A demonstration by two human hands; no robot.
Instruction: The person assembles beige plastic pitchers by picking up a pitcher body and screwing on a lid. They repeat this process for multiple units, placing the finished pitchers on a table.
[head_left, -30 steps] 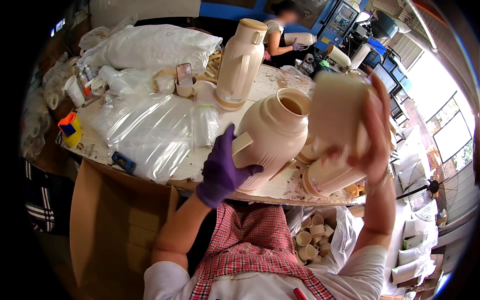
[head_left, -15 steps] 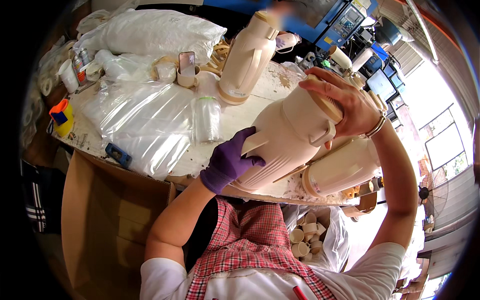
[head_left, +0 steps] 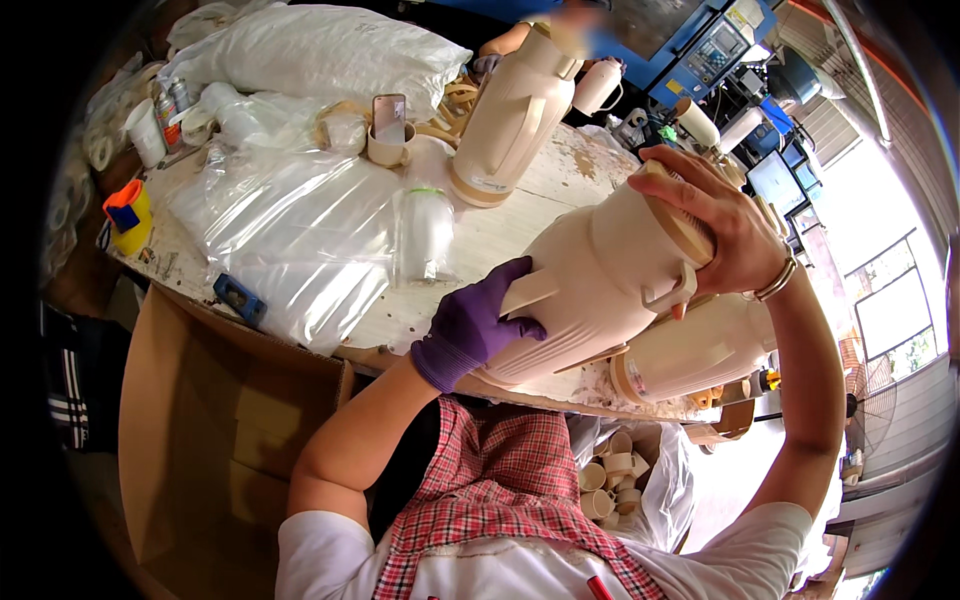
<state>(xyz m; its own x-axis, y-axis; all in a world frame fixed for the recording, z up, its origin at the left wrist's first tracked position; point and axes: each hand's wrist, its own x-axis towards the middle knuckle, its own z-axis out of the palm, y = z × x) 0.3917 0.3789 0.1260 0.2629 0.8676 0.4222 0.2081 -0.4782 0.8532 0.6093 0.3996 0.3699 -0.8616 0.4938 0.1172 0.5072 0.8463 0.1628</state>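
A cream thermos jug (head_left: pixel 595 265) leans to the right over the table's front edge. My left hand (head_left: pixel 478 322), in a purple glove, is wrapped round the jug's handle at its lower left. My bare right hand (head_left: pixel 722 222), with a bracelet at the wrist, clasps the tan round top (head_left: pixel 675 228) of the same jug. Just below the top, a small loop-shaped spout part (head_left: pixel 672 290) sticks out. Behind my right forearm a second cream thermos jug (head_left: pixel 695 350) lies on its side. Another thermos jug (head_left: pixel 512 125) stands upright farther back.
Clear plastic bags (head_left: pixel 290 230) cover the table's left side. A phone (head_left: pixel 389 118) stands in a cream cup (head_left: pixel 390 150). An open cardboard box (head_left: pixel 185 440) is at my left, and a bag of cream cups (head_left: pixel 610 480) below the edge. A co-worker's arm (head_left: pixel 505 42) shows across the table.
The whole view has shifted slightly, so most things sit farther right. My hands keep their hold on the tilted jug. A co-worker's arm has come into sight at the far side.
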